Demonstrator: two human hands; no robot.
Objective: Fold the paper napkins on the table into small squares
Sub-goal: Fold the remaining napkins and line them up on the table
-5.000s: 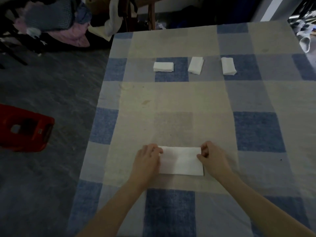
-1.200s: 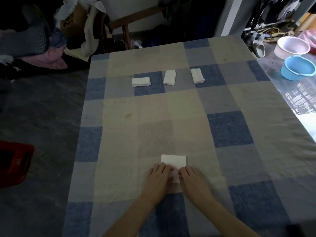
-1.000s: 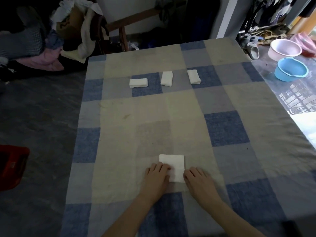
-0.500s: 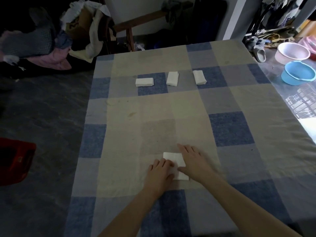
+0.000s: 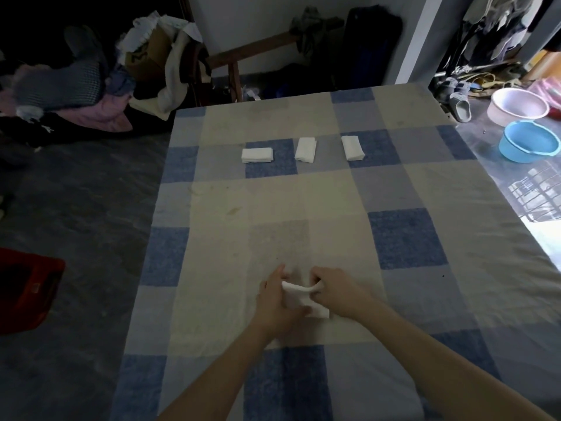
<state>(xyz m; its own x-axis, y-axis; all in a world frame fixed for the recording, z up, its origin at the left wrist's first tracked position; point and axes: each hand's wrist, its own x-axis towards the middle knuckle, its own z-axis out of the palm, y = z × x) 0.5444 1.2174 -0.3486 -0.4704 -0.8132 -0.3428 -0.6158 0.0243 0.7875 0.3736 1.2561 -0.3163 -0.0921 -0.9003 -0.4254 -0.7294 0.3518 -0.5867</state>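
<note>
Checked tablecloth (image 5: 406,238), blue and beige, dim cluttered room behind. Item: one paper napkin (image 5: 299,300), near edge of cloth, far edge lifted, mid-fold. Left hand (image 5: 274,299): pinches its left side. Right hand (image 5: 334,291): fingers curled, gripping the raised right corner. Three folded napkins (image 5: 305,149) in a row at the far end, well apart. Risks, as judged: uneven pull skews the fold; thin tissue may tear or spring open if released before creasing.
</note>
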